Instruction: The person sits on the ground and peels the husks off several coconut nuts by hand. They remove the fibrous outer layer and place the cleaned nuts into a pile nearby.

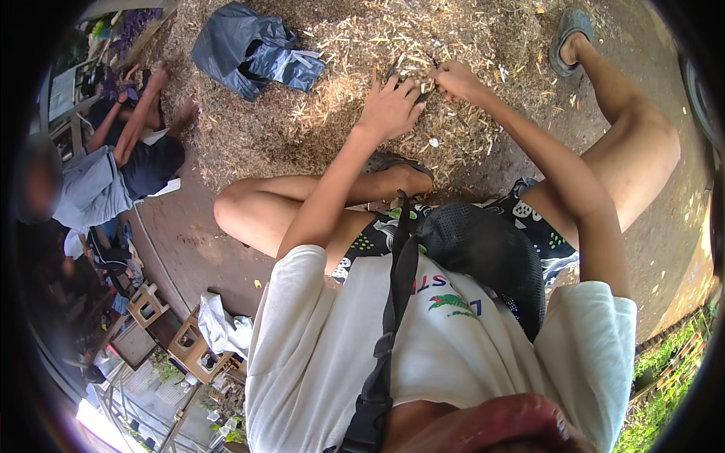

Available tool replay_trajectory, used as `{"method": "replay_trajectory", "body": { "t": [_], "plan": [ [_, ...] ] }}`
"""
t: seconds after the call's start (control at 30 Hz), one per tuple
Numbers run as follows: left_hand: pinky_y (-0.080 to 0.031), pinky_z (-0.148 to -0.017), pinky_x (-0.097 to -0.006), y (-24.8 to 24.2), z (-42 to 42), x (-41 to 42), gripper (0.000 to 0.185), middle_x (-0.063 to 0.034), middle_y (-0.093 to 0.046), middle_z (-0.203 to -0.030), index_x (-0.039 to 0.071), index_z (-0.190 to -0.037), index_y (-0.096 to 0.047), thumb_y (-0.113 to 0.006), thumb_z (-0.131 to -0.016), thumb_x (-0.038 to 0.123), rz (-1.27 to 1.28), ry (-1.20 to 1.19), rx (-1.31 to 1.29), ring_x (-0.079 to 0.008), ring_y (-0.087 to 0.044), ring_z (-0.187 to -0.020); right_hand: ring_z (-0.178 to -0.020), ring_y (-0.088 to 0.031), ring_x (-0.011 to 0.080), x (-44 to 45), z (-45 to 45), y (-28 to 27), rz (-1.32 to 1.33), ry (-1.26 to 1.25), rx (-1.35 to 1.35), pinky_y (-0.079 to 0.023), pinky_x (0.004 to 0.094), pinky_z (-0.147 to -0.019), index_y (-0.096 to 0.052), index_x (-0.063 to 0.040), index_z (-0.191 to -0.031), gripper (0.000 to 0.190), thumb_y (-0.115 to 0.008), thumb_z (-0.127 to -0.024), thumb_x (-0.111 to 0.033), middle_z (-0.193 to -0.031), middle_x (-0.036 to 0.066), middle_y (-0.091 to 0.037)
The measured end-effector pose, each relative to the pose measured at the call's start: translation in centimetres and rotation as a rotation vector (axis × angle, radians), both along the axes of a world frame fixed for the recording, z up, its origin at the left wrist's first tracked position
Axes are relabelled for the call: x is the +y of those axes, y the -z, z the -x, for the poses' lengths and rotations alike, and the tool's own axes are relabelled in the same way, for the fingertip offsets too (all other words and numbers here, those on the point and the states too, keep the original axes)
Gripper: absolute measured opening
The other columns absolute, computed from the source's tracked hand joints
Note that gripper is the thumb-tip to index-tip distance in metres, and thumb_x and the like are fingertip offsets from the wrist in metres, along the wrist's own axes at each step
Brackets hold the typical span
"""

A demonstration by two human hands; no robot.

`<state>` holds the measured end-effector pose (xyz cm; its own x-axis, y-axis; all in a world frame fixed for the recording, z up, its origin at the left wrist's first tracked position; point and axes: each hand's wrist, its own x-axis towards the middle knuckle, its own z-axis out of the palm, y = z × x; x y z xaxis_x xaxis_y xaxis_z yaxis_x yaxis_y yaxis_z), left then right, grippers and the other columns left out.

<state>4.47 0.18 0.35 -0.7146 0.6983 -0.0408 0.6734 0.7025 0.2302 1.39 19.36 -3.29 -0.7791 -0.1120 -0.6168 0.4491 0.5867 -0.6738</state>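
My left hand (391, 110) lies palm down at the near left side of a small dark object (421, 97), fingers spread over wood chips and shavings. The object's kind is unclear; its dark edges show among the chips, and my left hand partly covers it. On its right side my right hand (455, 81) has curled fingers, with thumb and fingertips close together at the dark edge. Whether they pinch it is hidden. Around both hands spreads a bed of wood shavings (340, 130) on the ground. Beyond my left hand, to the upper left, lies a crumpled dark plastic bag (226, 45).
My bent legs flank the shavings, a clog (571, 42) on my right foot. Another person (93, 181) sits at the left, hands near the shavings. Behind that person are a plastic stool (198, 348) with a white cloth (221, 325). Part of a wheel (698, 102) shows at the right rim.
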Motion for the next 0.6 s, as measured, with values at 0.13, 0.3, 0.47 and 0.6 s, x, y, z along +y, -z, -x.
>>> {"method": "replay_trajectory", "body": {
  "t": [0.13, 0.3, 0.47, 0.6],
  "plan": [
    [-0.039, -0.095, -0.0486, 0.6, 1.0, -0.8, 0.032, -0.013, -0.052, -0.103, 0.005, -0.109, -0.059, -0.053, -0.09, 0.03, -0.308, -0.243, -0.019, -0.0282, -0.05, -0.103, -0.053, -0.062, 0.0158, -0.1, 0.6, 0.3, -0.057, -0.099, 0.073, -0.05, 0.0316, -0.054, -0.054, -0.004, -0.068, 0.037, -0.051, -0.091, -0.033, -0.055, 0.008, -0.057],
    [-0.051, -0.075, -0.0449, 2.0, 3.5, -0.7, 0.027, -0.0164, -0.064, -0.073, -0.001, -0.098, -0.065, -0.056, -0.086, 0.021, -0.454, -1.015, -0.878, -0.0257, -0.066, -0.076, -0.055, -0.062, 0.0139, -0.7, 0.9, 0.1, -0.024, -0.084, -0.045, -0.051, 0.0272, -0.046, -0.046, -0.008, -0.067, 0.033, -0.058, -0.091, -0.025, -0.062, 0.008, -0.057],
    [-0.05, -0.074, -0.046, 3.6, 2.7, -1.1, 0.028, -0.0299, -0.062, -0.079, -0.003, -0.098, -0.066, -0.048, -0.081, 0.01, -0.428, -0.872, -0.478, -0.0423, -0.063, -0.075, -0.057, -0.062, 0.0112, -0.6, 0.8, -0.6, 0.07, -0.17, 0.036, -0.045, 0.0251, -0.045, -0.047, -0.007, -0.065, 0.034, -0.065, -0.088, -0.024, -0.065, 0.006, -0.058],
    [-0.05, -0.059, -0.038, 3.5, 1.5, -1.5, 0.03, -0.0185, -0.062, -0.062, -0.007, -0.104, -0.063, -0.046, -0.087, 0.011, -0.598, -0.791, -0.23, -0.0266, -0.062, -0.054, -0.055, -0.06, 0.0109, -0.3, 0.6, -0.9, 0.112, -0.168, 0.071, -0.044, 0.0254, -0.044, -0.046, -0.007, -0.065, 0.034, -0.064, -0.089, -0.024, -0.064, 0.006, -0.058]
  ]
}}
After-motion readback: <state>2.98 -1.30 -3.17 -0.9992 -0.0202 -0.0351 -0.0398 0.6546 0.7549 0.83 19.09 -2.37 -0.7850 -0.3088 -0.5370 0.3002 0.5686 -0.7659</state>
